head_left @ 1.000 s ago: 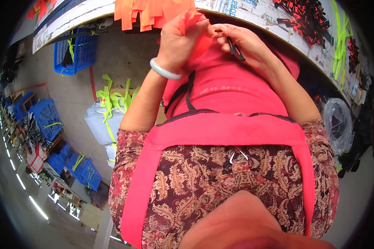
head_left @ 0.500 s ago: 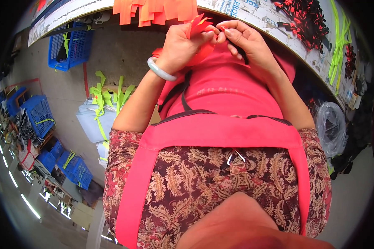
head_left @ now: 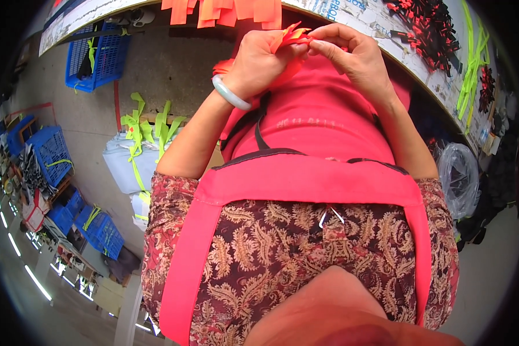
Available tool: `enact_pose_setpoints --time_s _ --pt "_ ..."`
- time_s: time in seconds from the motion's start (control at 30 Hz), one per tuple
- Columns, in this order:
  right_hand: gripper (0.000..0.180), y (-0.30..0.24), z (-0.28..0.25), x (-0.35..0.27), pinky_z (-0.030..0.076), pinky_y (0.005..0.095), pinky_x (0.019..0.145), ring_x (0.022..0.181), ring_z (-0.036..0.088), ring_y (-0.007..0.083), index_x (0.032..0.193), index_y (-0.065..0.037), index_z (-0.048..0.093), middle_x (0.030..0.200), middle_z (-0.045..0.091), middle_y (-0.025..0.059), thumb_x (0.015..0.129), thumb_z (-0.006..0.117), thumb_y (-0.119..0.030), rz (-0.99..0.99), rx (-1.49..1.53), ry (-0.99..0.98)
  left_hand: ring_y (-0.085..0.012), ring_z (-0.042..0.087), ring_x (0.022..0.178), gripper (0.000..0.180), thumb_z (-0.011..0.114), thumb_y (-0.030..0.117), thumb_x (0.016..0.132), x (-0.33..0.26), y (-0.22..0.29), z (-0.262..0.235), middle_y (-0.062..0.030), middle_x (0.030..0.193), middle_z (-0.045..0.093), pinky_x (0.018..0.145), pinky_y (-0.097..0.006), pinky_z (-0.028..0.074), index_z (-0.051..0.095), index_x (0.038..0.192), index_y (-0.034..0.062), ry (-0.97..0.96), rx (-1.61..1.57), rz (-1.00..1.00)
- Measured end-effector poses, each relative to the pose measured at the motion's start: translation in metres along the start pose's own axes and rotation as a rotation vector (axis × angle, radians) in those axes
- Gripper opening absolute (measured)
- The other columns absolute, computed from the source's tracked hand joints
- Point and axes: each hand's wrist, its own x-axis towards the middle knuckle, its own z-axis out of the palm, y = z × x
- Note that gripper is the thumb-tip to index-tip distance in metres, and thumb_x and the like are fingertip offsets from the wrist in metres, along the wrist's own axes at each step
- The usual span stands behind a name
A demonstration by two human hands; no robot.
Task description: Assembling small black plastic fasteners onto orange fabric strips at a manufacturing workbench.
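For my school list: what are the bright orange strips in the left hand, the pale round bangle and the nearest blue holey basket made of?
Bright orange strips: probably thin, matte fabric, as they bend and bunch softly.
Pale round bangle: maybe polished stone, glass or plastic, since it shines.
Blue holey basket: likely smooth moulded plastic, evenly coloured with gridded walls.

White worktop (head_left: pixel 444 86) | orange strips (head_left: pixel 216 12) over edge | red-black heap (head_left: pixel 424 34) | yellow-green strips (head_left: pixel 469 69) | small red-black cluster (head_left: pixel 486 89)

Strips (head_left: pixel 292 37) in left hand (head_left: pixel 260 64), before apron (head_left: pixel 323 135)
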Motion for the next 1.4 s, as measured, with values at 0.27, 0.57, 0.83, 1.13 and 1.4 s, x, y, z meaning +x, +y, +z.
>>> enact_pose_setpoints --time_s 0.27,0.57,0.83,1.13,1.4 --pt "0.018 0.002 0.010 -0.002 0.050 0.0206 0.068 0.078 0.063 0.0077 0.102 0.002 0.067 0.088 0.070 0.0048 0.091 0.062 -0.011 -0.043 -0.039 0.053 -0.0070 0.059 0.069 0.013 0.063 0.010 0.088 -0.001 -0.005 0.000 -0.0035 0.076 0.068 0.063 -0.024 0.048 0.068 0.093 -0.0012 0.025 0.050 0.093" --pt "0.016 0.005 0.010 0.001 0.052 0.0230 0.075 0.082 0.067 0.0121 0.101 -0.001 0.067 0.091 0.071 0.0089 0.089 0.063 -0.009 -0.341 -0.356 0.102 -0.0083 0.059 0.065 0.012 0.065 0.010 0.087 0.004 -0.003 -0.005 -0.0048 0.073 0.067 0.061 -0.024 0.048 0.067 0.091 -0.0010 0.008 0.296 0.156" --pt "0.025 0.016 0.020 0.006 0.053 0.0236 0.067 0.076 0.068 0.0151 0.110 -0.005 0.065 0.091 0.070 0.0101 0.087 0.065 -0.013 -0.445 -0.363 0.158 -0.0084 0.060 0.067 0.011 0.066 0.009 0.087 0.003 -0.012 -0.005 -0.0030 0.075 0.068 0.061 -0.023 0.049 0.068 0.090 -0.0011 0.117 0.161 0.160" --pt "0.026 0.000 0.015 -0.003 0.046 0.0175 0.069 0.077 0.059 0.0052 0.098 0.000 0.067 0.082 0.066 -0.0016 0.089 0.067 -0.024 -0.158 -0.103 0.159 -0.0092 0.063 0.079 0.019 0.069 0.007 0.085 -0.002 -0.005 -0.027 -0.0047 0.090 0.069 0.068 -0.021 0.049 0.068 0.102 -0.0011 0.122 -0.143 0.135" --pt "0.017 -0.002 0.013 0.014 0.022 0.0174 0.045 0.051 0.028 -0.0011 0.099 -0.006 0.066 0.074 0.057 -0.0068 0.094 0.059 -0.021 0.082 0.447 0.066 -0.0043 0.051 0.056 0.014 0.067 0.013 0.087 -0.008 0.026 -0.035 -0.0020 0.073 0.066 0.047 -0.019 0.037 0.068 0.097 0.0032 0.046 -0.327 -0.141"
